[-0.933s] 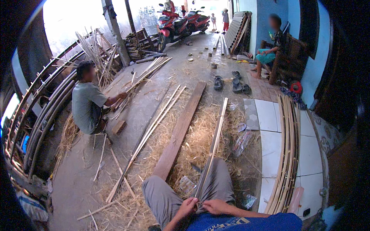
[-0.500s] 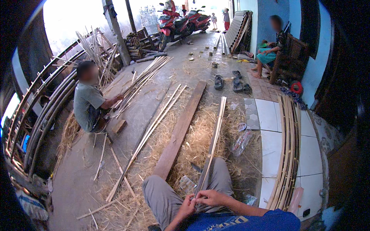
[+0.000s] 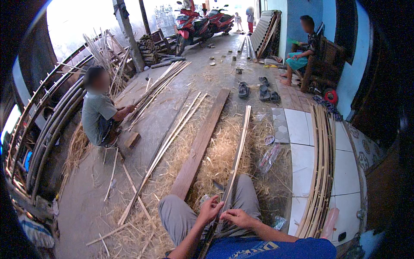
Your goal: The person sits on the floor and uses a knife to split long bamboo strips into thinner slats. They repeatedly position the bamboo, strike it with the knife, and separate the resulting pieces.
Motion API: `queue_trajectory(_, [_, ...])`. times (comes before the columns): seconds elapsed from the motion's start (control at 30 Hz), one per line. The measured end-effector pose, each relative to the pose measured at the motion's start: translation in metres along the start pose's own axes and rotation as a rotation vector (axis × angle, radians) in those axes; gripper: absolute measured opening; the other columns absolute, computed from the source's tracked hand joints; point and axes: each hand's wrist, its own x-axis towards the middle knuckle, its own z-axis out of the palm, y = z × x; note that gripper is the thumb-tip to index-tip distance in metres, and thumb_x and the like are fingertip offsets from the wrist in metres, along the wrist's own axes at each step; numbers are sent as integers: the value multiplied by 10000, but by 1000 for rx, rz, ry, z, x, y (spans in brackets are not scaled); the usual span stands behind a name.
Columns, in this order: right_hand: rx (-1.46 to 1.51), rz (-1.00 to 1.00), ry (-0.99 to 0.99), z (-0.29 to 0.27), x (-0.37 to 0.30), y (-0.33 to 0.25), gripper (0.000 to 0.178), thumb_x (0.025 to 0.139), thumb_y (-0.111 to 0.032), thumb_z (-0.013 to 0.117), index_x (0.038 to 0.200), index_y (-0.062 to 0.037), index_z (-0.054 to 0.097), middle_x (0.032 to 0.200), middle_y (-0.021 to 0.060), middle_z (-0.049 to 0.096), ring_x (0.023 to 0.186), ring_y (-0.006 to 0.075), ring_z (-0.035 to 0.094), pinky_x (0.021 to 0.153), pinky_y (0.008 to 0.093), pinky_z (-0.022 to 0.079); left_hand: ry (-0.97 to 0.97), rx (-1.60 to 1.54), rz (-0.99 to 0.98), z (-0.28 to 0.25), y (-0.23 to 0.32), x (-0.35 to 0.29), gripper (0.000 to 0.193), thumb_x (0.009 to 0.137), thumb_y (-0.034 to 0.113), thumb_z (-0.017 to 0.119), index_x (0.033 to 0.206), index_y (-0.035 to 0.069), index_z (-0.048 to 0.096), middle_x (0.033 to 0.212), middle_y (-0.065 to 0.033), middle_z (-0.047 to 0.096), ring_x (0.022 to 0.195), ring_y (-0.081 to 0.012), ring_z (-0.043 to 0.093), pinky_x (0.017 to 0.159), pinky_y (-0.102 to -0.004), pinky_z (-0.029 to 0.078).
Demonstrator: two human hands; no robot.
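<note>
Several long, thin bamboo strips [image 3: 241,149] reach away from my lap over the shavings, pale on one side and dark on the other. Their near ends run between my knees, down toward my blue shirt. My left hand [image 3: 210,209] grips the bundle from the left, with thumb and fingers at its edge. Just nearer to me, my right hand [image 3: 239,218] pinches a strip between thumb and fingertips. Exactly which strip each hand holds is too fine to make out.
A brown plank [image 3: 202,144] lies on curly shavings [image 3: 222,162] beyond my left knee. Loose strips [image 3: 172,140] lie left of it; a bundle of strips [image 3: 321,172] lies on white tiles at right. A co-worker [image 3: 98,108] crouches at left holding strips. Sandals [image 3: 244,90] and motorbikes [image 3: 196,28] stand farther off.
My left hand has moved forward along the strips, its fingers more raised. My right hand has shifted slightly forward. The dark near end of the bundle now shows below my hands.
</note>
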Motion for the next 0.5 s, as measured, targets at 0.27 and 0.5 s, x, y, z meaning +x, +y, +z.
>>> queue_trajectory(0.27, [315,77,525,18,-1,30,210,932,-168,588,1075,-16,563,893,54,662,786,93,613,645,229,492,-42,353,164,28,-11,26,373,803,277,681,1042,-2,617,940,-194,622,845,-344,614,757,-421,502])
queue_trajectory(0.5, [337,5,721,22,14,72,150,893,-100,626,997,-7,571,853,57,648,755,114,614,655,250,493,-74,588,139,27,3,38,359,799,276,648,1001,-18,601,941,-240,625,902,-411,604,803,-479,486])
